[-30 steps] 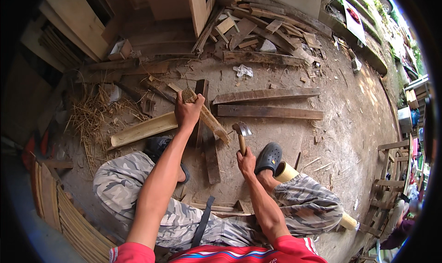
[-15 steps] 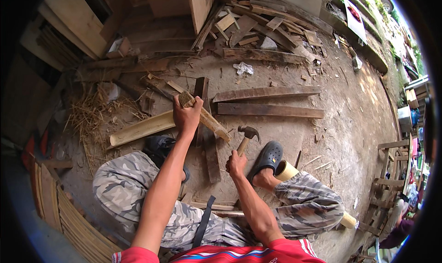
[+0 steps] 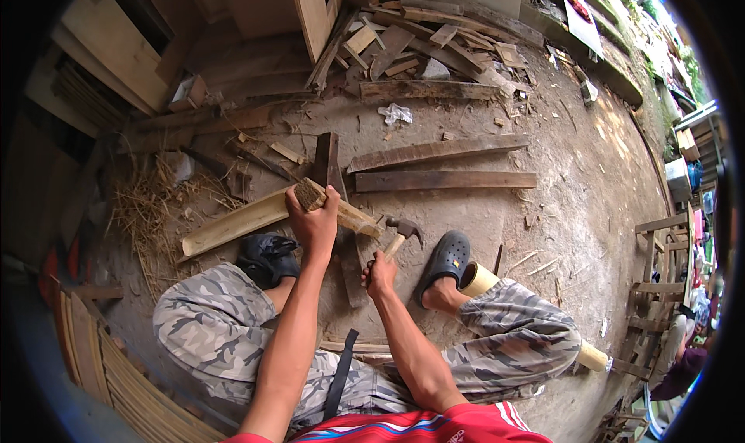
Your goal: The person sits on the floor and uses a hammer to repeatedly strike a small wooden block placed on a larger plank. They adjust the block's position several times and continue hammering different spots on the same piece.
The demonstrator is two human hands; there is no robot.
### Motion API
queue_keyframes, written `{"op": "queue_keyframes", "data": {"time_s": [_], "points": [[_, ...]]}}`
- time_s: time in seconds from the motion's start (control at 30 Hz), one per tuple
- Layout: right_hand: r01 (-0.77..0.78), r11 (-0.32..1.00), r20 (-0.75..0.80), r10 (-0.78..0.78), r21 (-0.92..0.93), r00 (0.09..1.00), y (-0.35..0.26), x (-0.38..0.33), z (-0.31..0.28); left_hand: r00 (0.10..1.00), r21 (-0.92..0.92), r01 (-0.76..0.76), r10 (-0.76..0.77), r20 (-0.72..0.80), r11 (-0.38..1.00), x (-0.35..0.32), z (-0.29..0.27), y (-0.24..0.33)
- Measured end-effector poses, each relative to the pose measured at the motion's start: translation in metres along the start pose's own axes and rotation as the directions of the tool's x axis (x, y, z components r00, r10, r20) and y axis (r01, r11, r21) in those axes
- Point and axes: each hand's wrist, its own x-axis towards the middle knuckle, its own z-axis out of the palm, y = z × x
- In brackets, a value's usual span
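My left hand is wrapped round one end of a rough wooden piece, whose brownish end grain faces up. Its other end slants right, over a dark wooden beam on the ground between my feet. In my right hand is a claw hammer, gripped by its pale handle. The hammer head is just right of the wooden piece's far end; I cannot tell whether they touch. A split bamboo length lies left of my left hand.
Two dark planks lie ahead to the right. A heap of scrap wood stands farther back, with a crumpled white plastic bag before it. Straw is at the left. A bamboo tube sits beside my right clog.
My left hand has come nearer to me, and the wooden piece lies flatter. The hammer has also come nearer, still beside the piece's right end. The whole view has shifted slightly.
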Motion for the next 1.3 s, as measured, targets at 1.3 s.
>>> {"op": "queue_keyframes", "data": {"time_s": [1.3], "points": [[0.537, -0.023, 0.468, -0.522, -0.843, 0.713, -0.098, 0.006, -0.058, 0.942, -0.060, -0.282, 0.288, 0.172, 0.957, -0.023, 0.000, 0.018]]}}
